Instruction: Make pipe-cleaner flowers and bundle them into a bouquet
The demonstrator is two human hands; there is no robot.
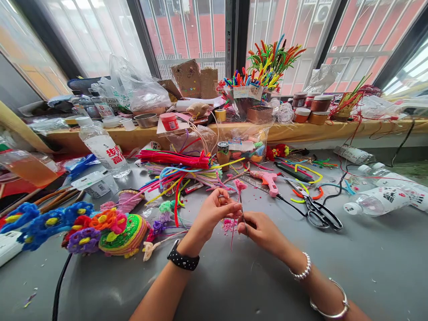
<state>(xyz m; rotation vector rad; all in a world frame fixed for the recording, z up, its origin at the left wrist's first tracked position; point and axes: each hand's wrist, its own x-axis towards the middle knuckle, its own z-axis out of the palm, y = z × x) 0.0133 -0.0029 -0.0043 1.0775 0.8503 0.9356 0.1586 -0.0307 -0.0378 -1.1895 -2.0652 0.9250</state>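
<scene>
My left hand (214, 211) is closed, pinching a thin pink pipe cleaner (239, 186) just below its fluffy pink tip. My right hand (259, 227) is closed round the lower part of the same stem, which hangs down between both hands over the grey table (368, 267). A small heap of pink fluff (228, 224) lies on the table right under the hands. A black watch sits on the left wrist and bead bracelets on the right wrist.
Black scissors (317, 214) and a pink glue gun (267, 180) lie to the right. A bundle of coloured pipe cleaners (177, 167) lies behind the hands. Finished pipe-cleaner flowers (100, 227) lie at the left. Plastic bottles (377, 200) rest at both sides, and the window ledge (301, 131) is crowded.
</scene>
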